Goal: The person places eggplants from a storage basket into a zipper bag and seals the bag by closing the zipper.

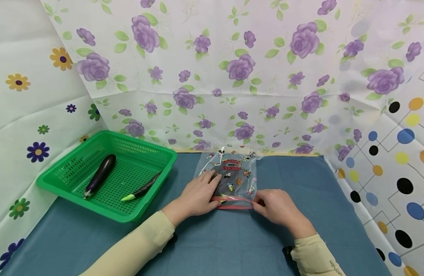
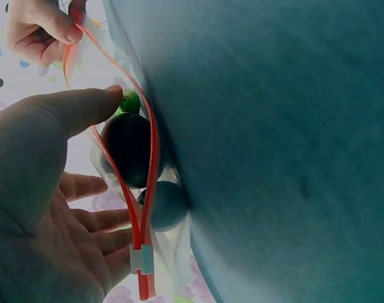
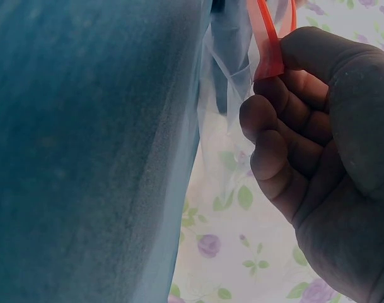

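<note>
A clear zip bag (image 1: pixel 241 177) with cartoon figures printed on it lies on the table, its red-edged mouth towards me and parted. My left hand (image 1: pixel 199 194) rests on its left side with fingers extended; in the left wrist view the thumb lies by the parted red strips (image 2: pixel 155 142), above a pale slider (image 2: pixel 141 259). Inside show a dark rounded thing (image 2: pixel 130 151) with a green end (image 2: pixel 130 103) and a second dark round thing (image 2: pixel 169 207). At the mouth's right end, my right hand (image 1: pixel 276 206) pinches the red strip (image 3: pixel 269 57) between thumb and index finger.
To the left stands a green plastic basket (image 1: pixel 130 166), holding a dark purple eggplant (image 1: pixel 101 174) and a slender dark vegetable (image 1: pixel 144 188) with a light green tip. Blue cloth (image 1: pixel 215 245) covers the table. Flowered sheets (image 1: pixel 212 76) hang behind it.
</note>
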Demonstrator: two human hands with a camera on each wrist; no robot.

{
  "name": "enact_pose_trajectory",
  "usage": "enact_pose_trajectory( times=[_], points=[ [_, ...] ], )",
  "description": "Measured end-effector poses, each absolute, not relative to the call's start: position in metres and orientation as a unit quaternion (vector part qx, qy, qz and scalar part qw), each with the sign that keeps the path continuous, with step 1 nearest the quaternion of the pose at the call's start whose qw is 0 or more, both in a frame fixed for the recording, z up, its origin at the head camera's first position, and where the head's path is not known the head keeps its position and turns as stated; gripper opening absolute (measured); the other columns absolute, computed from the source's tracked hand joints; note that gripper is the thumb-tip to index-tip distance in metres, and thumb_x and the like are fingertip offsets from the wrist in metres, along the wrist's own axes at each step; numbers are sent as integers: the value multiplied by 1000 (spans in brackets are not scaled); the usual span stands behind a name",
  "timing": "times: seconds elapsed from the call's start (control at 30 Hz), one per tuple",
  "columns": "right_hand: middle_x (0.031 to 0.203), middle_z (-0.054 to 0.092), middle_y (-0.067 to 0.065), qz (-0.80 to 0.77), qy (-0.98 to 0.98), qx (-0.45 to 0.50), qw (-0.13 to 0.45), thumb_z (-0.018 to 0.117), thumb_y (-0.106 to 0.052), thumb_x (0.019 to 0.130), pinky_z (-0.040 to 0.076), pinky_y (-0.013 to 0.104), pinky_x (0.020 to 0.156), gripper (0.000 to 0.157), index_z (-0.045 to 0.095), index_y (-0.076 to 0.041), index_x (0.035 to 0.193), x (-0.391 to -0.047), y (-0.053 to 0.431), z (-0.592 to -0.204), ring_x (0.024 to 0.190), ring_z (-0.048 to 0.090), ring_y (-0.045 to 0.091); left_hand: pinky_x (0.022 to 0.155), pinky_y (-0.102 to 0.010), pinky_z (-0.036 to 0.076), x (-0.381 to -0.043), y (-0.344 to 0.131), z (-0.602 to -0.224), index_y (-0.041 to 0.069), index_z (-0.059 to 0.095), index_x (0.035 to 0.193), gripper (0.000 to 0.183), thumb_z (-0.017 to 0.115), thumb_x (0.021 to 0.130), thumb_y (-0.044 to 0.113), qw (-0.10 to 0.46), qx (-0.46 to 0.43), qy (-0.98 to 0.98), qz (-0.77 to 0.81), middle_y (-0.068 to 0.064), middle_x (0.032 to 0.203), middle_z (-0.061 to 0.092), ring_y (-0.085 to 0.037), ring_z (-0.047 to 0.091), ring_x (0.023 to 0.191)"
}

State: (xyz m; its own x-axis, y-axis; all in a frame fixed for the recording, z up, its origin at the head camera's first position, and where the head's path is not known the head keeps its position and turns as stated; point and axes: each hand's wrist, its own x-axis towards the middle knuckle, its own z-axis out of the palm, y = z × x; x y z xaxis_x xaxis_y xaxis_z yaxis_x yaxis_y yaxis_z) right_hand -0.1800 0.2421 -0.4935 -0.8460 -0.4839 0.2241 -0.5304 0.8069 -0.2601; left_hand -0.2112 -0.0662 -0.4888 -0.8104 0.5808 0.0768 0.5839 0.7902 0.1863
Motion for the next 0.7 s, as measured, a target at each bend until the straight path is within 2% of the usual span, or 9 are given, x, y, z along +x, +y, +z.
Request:
enact_pose_trajectory(
  times=[0.43,0.7],
  points=[
    [71,58,-18,167,-947,267,69,85,-19,100,44,27,56,23,73,-26,82,-179,243,-495,58,46,-4,128,-54,37,-216,-59,-489,6,46,169,80,77,105,44,3,-316,-946,-71,-22,172,42,-41,38,162],
    [70,57,-18,162,-947,268,72,85,-20,100,43,27,56,23,72,-26,82,-180,242,-496,57,45,-3,126,-56,39,-217,-69,-484,6,43,171,93,77,103,59,-18,-311,-946,-94,-23,174,39,-40,38,162]
  ],
)
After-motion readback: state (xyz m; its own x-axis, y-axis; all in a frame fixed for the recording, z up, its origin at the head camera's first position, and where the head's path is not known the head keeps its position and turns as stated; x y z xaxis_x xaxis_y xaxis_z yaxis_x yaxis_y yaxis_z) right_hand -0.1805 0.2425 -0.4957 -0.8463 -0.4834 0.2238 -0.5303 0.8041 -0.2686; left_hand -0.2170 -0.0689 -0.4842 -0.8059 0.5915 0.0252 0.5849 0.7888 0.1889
